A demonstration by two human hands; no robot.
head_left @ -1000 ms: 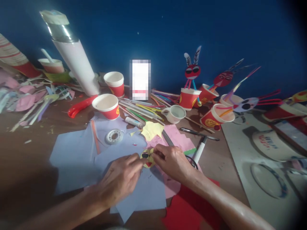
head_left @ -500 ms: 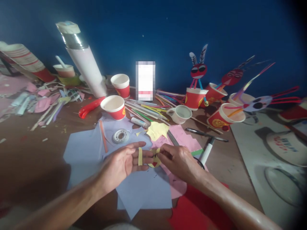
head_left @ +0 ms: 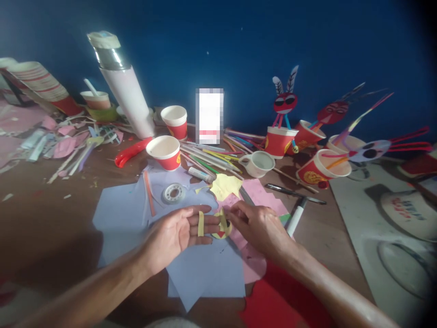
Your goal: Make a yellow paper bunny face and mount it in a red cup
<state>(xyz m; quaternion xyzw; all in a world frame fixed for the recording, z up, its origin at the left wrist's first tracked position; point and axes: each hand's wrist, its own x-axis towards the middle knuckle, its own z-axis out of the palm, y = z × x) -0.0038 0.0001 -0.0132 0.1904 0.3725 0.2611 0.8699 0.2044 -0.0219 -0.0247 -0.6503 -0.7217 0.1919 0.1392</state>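
Observation:
My left hand (head_left: 175,230) is palm up, its fingers stretched out flat and slightly apart. Across those fingers lies a yellow paper strip (head_left: 201,223). My right hand (head_left: 257,223) is closed in a pinch close to the left fingertips, at a second yellow strip (head_left: 222,220); its fingertips are partly hidden. Under the fingertips shows a round yellow paper face (head_left: 223,234) with a red piece and dark marks, partly covered by the left fingers. Just beyond lies a jagged yellow paper cutout (head_left: 226,187) on pink paper (head_left: 256,196).
Blue paper sheets (head_left: 205,273) and red paper (head_left: 283,300) lie beneath my hands. Around them are a tape roll (head_left: 166,193), glue stick (head_left: 201,174), white marker (head_left: 296,218), red-white paper cup (head_left: 167,159), pale mug (head_left: 261,171), thermos (head_left: 126,98) and cup puppets (head_left: 282,141).
My right hand has drawn back slightly from the left fingertips, and the second strip now stands more upright beside them. The left hand keeps its pose. The whole view has shifted a little.

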